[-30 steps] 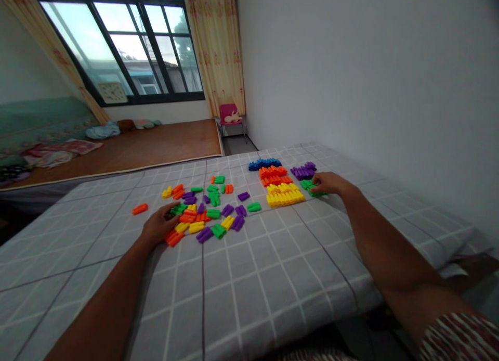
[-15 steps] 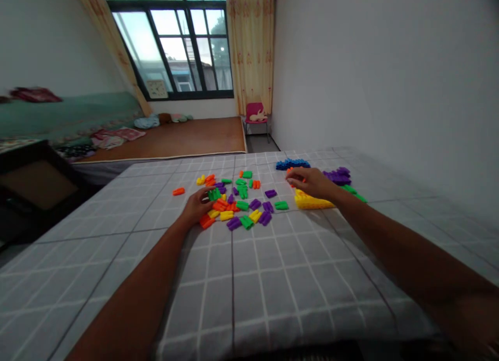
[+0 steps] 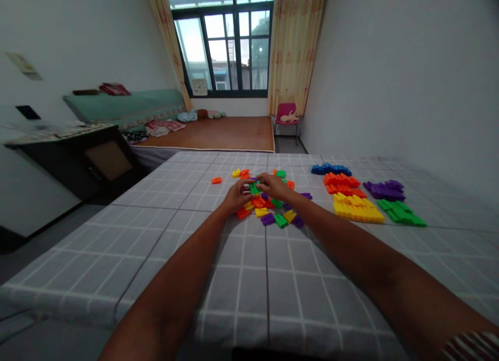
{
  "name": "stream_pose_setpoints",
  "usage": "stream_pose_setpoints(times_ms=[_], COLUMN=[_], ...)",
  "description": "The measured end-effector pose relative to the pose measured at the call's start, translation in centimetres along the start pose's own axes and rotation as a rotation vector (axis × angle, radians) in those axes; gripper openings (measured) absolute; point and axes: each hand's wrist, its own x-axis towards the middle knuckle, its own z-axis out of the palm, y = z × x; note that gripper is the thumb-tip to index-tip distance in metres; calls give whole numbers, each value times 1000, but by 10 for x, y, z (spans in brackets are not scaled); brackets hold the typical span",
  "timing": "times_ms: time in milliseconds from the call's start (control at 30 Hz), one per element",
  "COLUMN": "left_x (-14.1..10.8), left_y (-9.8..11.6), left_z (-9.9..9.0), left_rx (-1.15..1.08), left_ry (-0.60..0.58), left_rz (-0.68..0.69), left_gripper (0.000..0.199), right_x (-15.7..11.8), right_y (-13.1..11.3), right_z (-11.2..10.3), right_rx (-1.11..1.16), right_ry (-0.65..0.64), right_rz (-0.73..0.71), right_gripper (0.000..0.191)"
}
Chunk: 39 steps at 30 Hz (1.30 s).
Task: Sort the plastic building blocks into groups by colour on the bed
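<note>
Small plastic pieces in green, purple, yellow and orange lie loosely mixed on a grey checked cloth [image 3: 237, 278]. At the left side of this pile my left hand [image 3: 236, 195] is closed on green pieces [image 3: 254, 188]. My right hand [image 3: 274, 186] reaches over the pile from the right, its fingertips at the same green pieces; whether it grips one cannot be made out. On the right lie groups sorted by colour: blue [image 3: 331, 169], orange [image 3: 343, 184], yellow [image 3: 357, 208], purple [image 3: 385, 190] and green [image 3: 401, 212].
One orange piece [image 3: 216, 180] lies apart, left of the pile. A dark cabinet [image 3: 81, 160] stands at the left. Beyond the cloth are a brown mat [image 3: 234, 132] and a pink chair [image 3: 287, 113] below the window.
My right hand has moved left from the orange group to the mixed pile, beside my left hand. The view has turned left, and the sorted groups show fully.
</note>
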Motion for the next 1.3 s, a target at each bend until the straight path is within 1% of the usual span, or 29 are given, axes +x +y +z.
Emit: stream_pose_setpoints(times_ms=[100, 167, 233, 300, 333, 400, 433, 500, 567, 633, 700, 767, 867, 967, 1033, 1100, 1200, 1300], left_x=[2, 1, 0, -2, -3, -4, -3, -2, -1, -1, -1, -2, -3, -2, -2, -2, -1, -1], left_y=[3, 4, 5, 5, 5, 6, 6, 7, 8, 9, 12, 14, 17, 18, 19, 20, 22, 21], left_z=[3, 5, 4, -1, -4, -11, -15, -19, -21, -21, -20, -20, -20, -21, -22, -22, -22, -22], left_rx=[60, 92, 123, 183, 226, 327, 373, 433, 470, 493, 500, 480, 438, 428, 429, 436, 439, 413], left_ry=[23, 9, -14, -14, 0, 34, 55, 57, 44, 41, 40, 37, 37, 25, 19, 17, 26, 34], left_rz=[14, 11, -11, -37, -44, -64, -90, -149, -177, -175, -185, -217, -249, -269, -286, -301, -312, -315], left_gripper=[55, 60, 67, 64, 60, 56, 56, 59, 62, 63, 65, 69, 73, 75, 75, 75, 77, 77], right_x=[1, -1, -8, -21, -29, -51, -63, -91, -123, -159, -195, -228, -266, -286, -293, -296, -297, -293], right_y=[3, 7, 12, 19, 24, 39, 50, 76, 108, 143, 177, 206, 238, 253, 256, 254, 246, 238], right_z=[6, 5, -3, -19, -31, -62, -80, -122, -165, -204, -234, -254, -267, -272, -274, -274, -273, -270], right_rx=[170, 246, 269, 282, 299, 340, 356, 372, 361, 308, 222, 119, -39, -175, -280, -341, -315, -249], right_ry=[31, 49, 58, 63, 67, 101, 141, 253, 387, 476, 565, 606, 576, 450, 357, 278, 206, 170], right_rz=[32, 51, 66, 79, 84, 102, 120, 181, 293, 454, 611, 734, 880, 1030, 1089, 1095, 1077, 1090], right_gripper=[26, 22, 20, 20, 21, 24, 26, 30, 32, 33, 33, 31, 26, 19, 14, 12, 13, 16])
